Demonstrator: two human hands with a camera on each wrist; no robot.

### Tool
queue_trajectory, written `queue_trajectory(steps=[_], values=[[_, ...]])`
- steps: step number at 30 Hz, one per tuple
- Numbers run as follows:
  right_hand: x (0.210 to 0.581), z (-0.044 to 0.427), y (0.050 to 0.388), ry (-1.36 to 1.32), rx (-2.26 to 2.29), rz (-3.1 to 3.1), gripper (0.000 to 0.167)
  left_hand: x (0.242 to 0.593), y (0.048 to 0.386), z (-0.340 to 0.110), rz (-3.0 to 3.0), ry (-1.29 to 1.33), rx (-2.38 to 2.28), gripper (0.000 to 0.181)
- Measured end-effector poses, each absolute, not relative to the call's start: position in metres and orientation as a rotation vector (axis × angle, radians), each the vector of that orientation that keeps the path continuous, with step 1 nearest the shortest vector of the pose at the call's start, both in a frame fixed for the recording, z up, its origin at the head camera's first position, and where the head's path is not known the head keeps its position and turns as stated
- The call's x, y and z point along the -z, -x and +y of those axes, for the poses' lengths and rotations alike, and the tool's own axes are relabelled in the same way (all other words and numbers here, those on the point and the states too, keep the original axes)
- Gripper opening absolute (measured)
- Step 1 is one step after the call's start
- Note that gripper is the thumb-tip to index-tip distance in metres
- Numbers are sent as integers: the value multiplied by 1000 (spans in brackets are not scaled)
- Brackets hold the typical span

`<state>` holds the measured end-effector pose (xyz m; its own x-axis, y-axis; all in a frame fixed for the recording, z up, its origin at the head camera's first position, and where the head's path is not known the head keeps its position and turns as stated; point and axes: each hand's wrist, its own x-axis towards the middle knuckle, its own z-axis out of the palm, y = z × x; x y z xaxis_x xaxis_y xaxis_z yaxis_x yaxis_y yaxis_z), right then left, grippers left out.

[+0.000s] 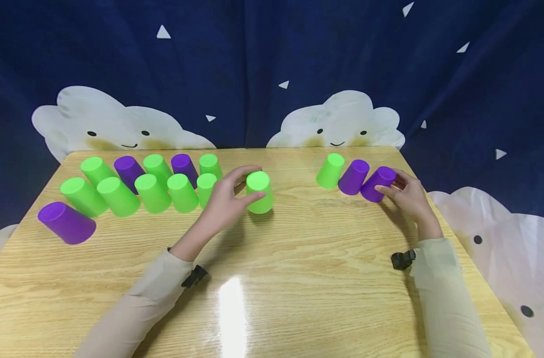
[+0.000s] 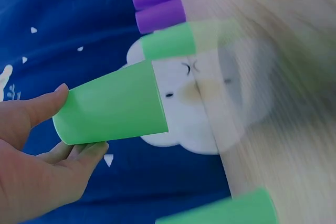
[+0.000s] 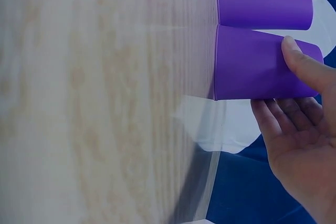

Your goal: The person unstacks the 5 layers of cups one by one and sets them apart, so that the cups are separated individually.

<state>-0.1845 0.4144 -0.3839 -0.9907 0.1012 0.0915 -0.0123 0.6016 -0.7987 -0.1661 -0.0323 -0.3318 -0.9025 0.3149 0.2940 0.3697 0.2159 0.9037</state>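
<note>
My left hand (image 1: 224,201) grips an upside-down green cup (image 1: 260,196) between thumb and fingers near the middle of the table. In the left wrist view that cup (image 2: 113,106) appears lifted slightly off the tabletop. At the right, my right hand (image 1: 408,196) holds an upside-down purple cup (image 1: 377,185), thumb on the near side and fingers behind. The rim of this cup (image 3: 257,64) rests on the wood, against a second purple cup (image 1: 354,177). Left of that pair stands a green cup (image 1: 330,171).
On the left of the wooden table (image 1: 298,278), several green cups (image 1: 118,197) and two purple cups (image 1: 128,172) stand upside down in two rows. Another purple cup (image 1: 67,223) stands nearer the front left. A dark blue curtain (image 1: 236,59) with clouds hangs behind the table.
</note>
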Motion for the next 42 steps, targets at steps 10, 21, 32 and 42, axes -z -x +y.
queue_trajectory(steps=[10,21,32,42], values=[[382,412,184,92,-1336,-2713,64,337,138,-101,-2460,530,1705,50],[382,413,184,81,-1324,-2711,63,337,110,-170,-2481,296,1521,53],[382,413,186,82,-1318,-2712,65,355,109,-232,-2484,22,1299,57],[383,412,186,87,-1351,-2685,62,369,113,-260,-2568,-64,1198,56]])
